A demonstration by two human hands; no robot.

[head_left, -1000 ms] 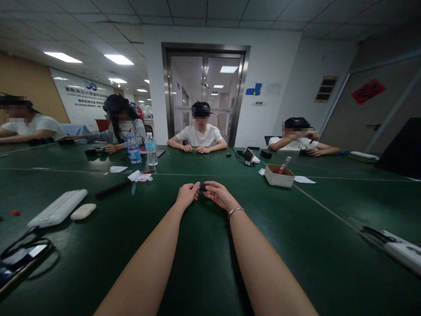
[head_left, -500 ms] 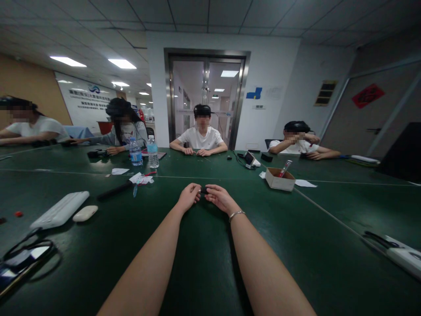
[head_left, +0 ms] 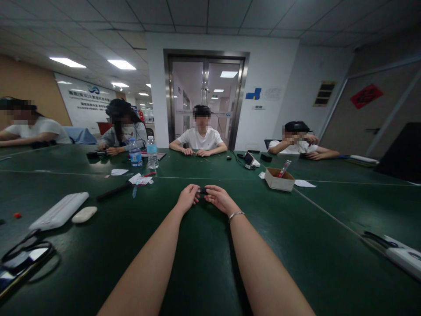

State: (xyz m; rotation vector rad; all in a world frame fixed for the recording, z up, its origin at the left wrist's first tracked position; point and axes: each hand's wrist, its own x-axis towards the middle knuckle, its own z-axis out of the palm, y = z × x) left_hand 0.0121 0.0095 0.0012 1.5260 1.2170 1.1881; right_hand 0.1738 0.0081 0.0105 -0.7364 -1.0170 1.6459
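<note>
Over the green table [head_left: 204, 263], straight ahead of me, my left hand [head_left: 188, 198] and my right hand [head_left: 221, 198] face each other. Between their fingertips is a small dark object [head_left: 202, 191] with a silvery end towards the left; it is too small for me to name its kind. The left fingers pinch the silvery end, and the right fingers close on the black end. A bracelet [head_left: 236, 215] circles my right wrist. The fingers partly hide the object.
To the left lie a white power bank-like case [head_left: 61, 210], a small white case [head_left: 84, 214], a phone [head_left: 23, 267] and cables. Two water bottles [head_left: 152, 152] stand further back. A small cardboard box [head_left: 279, 180] sits right of centre. Several people sit opposite.
My hands and the small dark object are almost unmoved. At the far left, a person's outstretched arm has drawn back towards the body.
</note>
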